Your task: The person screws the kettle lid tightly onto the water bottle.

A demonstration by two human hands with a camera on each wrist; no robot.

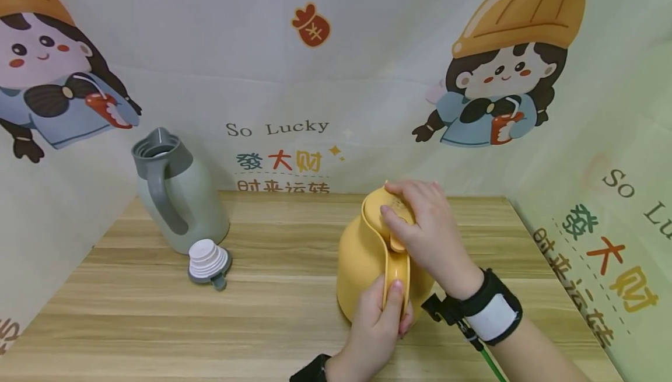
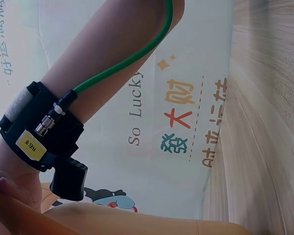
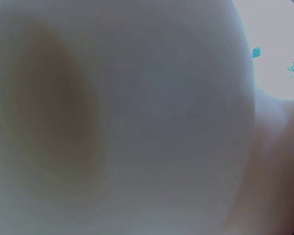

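A yellow thermos jug (image 1: 359, 265) stands on the wooden table in the head view, its handle toward me. My left hand (image 1: 370, 326) grips the lower part of that handle, thumb on top. Over the jug's mouth, my right hand (image 1: 433, 230) holds the round yellow lid (image 1: 377, 210), with the thumb on the near side and the fingers across the far side. The lid sits in the jug's mouth. In the left wrist view the jug's side (image 2: 152, 220) runs along the bottom edge. A blurred pale surface fills most of the right wrist view.
At the back left stands a grey-green jug (image 1: 202, 201) with a dark grey handle and an uncovered mouth. Its grey and white stopper (image 1: 207, 259) lies upside down on the table (image 1: 262, 312) just in front. A printed cloth (image 1: 210, 38) hangs behind and at both sides.
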